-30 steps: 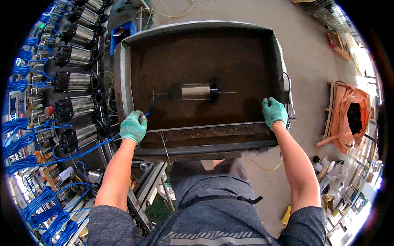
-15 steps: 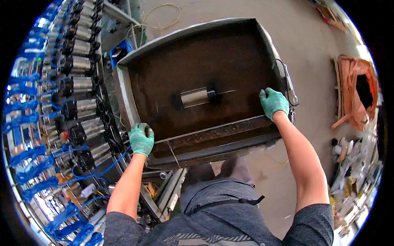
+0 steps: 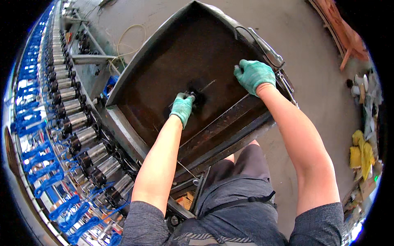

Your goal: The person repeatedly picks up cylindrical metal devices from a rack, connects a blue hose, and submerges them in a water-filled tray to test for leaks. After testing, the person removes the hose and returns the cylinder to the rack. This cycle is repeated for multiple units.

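Steel cylinders (image 3: 77,121) with blue cables (image 3: 49,172) crowd the left; the left hand (image 3: 182,108) partly hides a black piece (image 3: 198,98) in the dark tub (image 3: 128,128), its grip unclear; the right hand (image 3: 255,76) curls loosely, contents hidden, near the metal tool (image 3: 266,48); grey floor (image 3: 320,102) lies beyond, yellow sheeting (image 3: 362,153) farther right.

The gloves (image 3: 255,77) are matt cloth, cylinders (image 3: 97,153) glossy metal.
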A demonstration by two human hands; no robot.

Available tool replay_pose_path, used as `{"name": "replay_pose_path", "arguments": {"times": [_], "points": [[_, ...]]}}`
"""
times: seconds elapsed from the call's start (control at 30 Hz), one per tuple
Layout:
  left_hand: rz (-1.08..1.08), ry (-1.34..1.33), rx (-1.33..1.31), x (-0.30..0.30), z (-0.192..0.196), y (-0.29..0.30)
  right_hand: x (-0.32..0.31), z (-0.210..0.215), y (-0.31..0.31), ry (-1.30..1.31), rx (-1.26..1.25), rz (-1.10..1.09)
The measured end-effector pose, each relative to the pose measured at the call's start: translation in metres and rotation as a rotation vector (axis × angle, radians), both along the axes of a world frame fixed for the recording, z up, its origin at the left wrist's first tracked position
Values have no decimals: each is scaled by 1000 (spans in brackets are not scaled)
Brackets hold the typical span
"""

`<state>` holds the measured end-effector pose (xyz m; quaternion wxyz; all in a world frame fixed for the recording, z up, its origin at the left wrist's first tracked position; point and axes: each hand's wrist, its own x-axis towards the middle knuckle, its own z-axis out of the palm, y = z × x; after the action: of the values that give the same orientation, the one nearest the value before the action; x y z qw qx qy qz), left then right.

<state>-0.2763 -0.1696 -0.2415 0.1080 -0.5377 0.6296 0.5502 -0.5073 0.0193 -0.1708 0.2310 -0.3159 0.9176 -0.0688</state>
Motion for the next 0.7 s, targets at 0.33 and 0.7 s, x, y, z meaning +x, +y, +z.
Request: {"name": "replay_pose_path", "arguments": {"times": [0.33, 0.7], "points": [[251, 76, 79, -11, 3, -2, -3, -6, 4, 6, -54, -16], [194, 125, -150, 64, 12, 4, -1, -4, 3, -6, -36, -3]]}}
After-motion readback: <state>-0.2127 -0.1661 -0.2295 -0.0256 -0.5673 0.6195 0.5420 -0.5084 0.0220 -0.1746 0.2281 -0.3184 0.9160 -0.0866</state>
